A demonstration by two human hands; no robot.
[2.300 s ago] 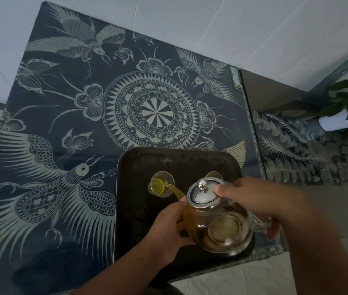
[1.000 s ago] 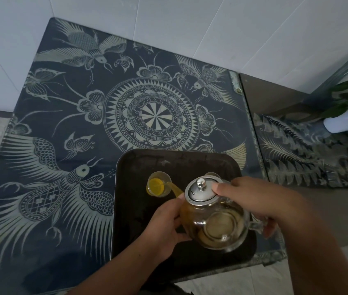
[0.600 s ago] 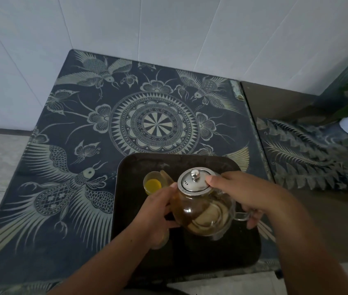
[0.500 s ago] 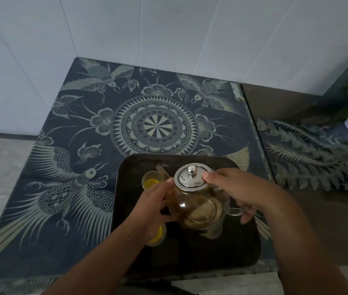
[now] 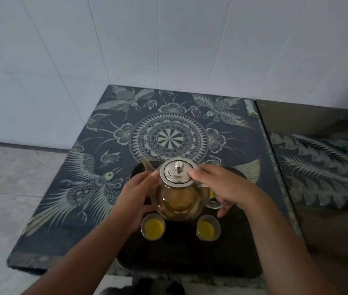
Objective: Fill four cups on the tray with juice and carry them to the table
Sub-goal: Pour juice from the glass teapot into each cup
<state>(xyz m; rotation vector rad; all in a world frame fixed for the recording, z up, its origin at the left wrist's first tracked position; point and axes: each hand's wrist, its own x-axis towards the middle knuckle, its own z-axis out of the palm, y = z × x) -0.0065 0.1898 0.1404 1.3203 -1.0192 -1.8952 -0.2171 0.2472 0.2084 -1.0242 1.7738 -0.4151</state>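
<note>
Both hands up, arms reaching forward.
Left hand (image 5: 135, 198) cupped at nine o'clock; right hand (image 5: 222, 186) curled at three, forefinger stretched toward twelve.

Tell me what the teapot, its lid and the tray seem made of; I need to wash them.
Teapot: clear glass, juice showing through. Lid: shiny metal, probably steel, with glints. Tray: dark and matte, plastic or wood; unclear.

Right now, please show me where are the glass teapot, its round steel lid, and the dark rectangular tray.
glass teapot (image 5: 178, 201), head view, on its clear belly.
round steel lid (image 5: 174, 174), head view, on its flat top.
dark rectangular tray (image 5: 190, 258), head view, on its bare near floor.
</note>
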